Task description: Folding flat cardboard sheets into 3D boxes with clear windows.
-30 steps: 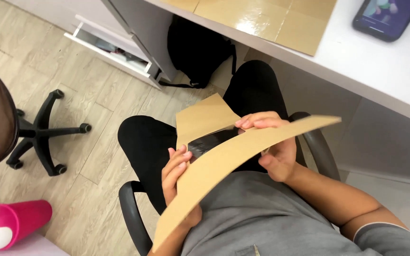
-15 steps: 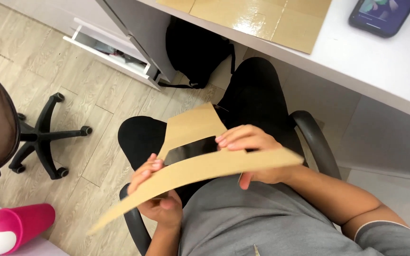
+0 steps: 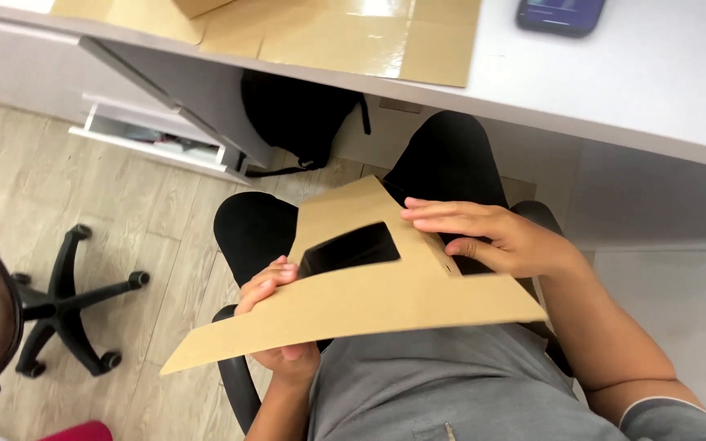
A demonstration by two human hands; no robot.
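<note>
since half a second ago the cardboard piece (image 3: 353,302) has swung flatter over the lap, its dark cut-out window now facing up, so the folding looks under way rather than done; the left hand (image 3: 275,314) pinches its lower edge, thumb beneath; the right hand (image 3: 492,237) lies spread on the upper flap, pressing, not gripping; matte brown board, stiff, straight-cut, angular.

Desk edge (image 3: 533,106) blocks ahead; chair armrest (image 3: 234,376) hems left; floor (image 3: 124,204) beyond open.
</note>
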